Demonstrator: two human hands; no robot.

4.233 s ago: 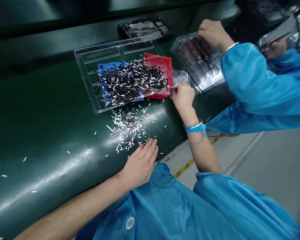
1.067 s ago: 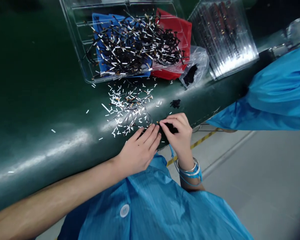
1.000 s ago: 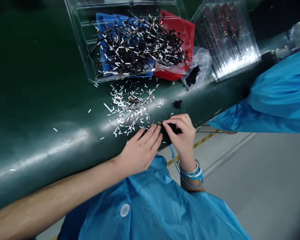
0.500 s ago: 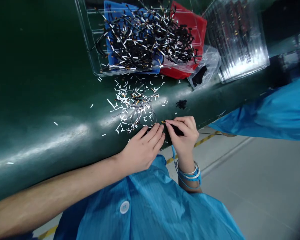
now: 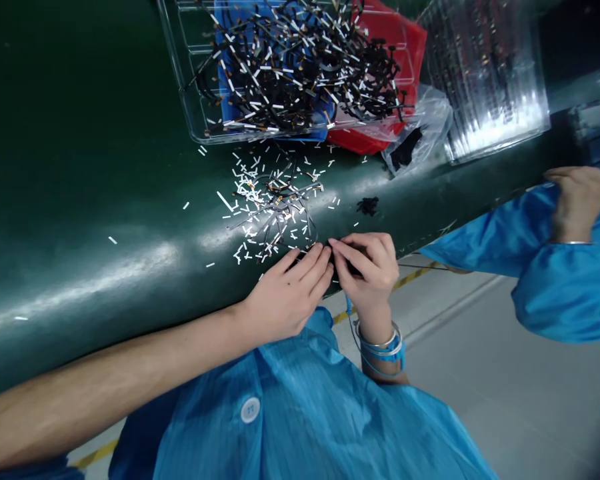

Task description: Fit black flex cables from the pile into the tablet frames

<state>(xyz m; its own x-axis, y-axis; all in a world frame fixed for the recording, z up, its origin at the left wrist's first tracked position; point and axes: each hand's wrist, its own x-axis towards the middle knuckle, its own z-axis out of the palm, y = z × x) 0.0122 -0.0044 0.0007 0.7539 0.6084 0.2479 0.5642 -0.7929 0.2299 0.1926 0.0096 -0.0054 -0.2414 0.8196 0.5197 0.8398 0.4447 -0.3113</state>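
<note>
My left hand [image 5: 291,293] rests at the bench's near edge, its fingers stretched together and the thumb apart. A dark thin strip, seemingly a flex cable, shows in part between thumb and fingers; the rest is covered. My right hand [image 5: 369,270] is closed in a pinch, its fingertips touching the left fingertips. Whatever the pinch holds is too small and hidden to name. Just beyond my hands lies a loose bunch of flex cables [image 5: 280,200] with gold ends, among many small white strips [image 5: 249,193]. A little black pile [image 5: 367,206] sits beyond my right hand.
A clear plastic tray [image 5: 196,138] heaped with black flex cables stands over blue [image 5: 224,100] and red [image 5: 414,53] bins. Right of it are a clear bag [image 5: 433,123] and stacked clear trays [image 5: 500,143]. A co-worker's hand [image 5: 583,197] is at the bench edge, far right.
My right fingertips have come up against the left ones, and the small gold piece between them is now hidden. A co-worker's hand and sleeve have appeared at the right. The view has shifted slightly.
</note>
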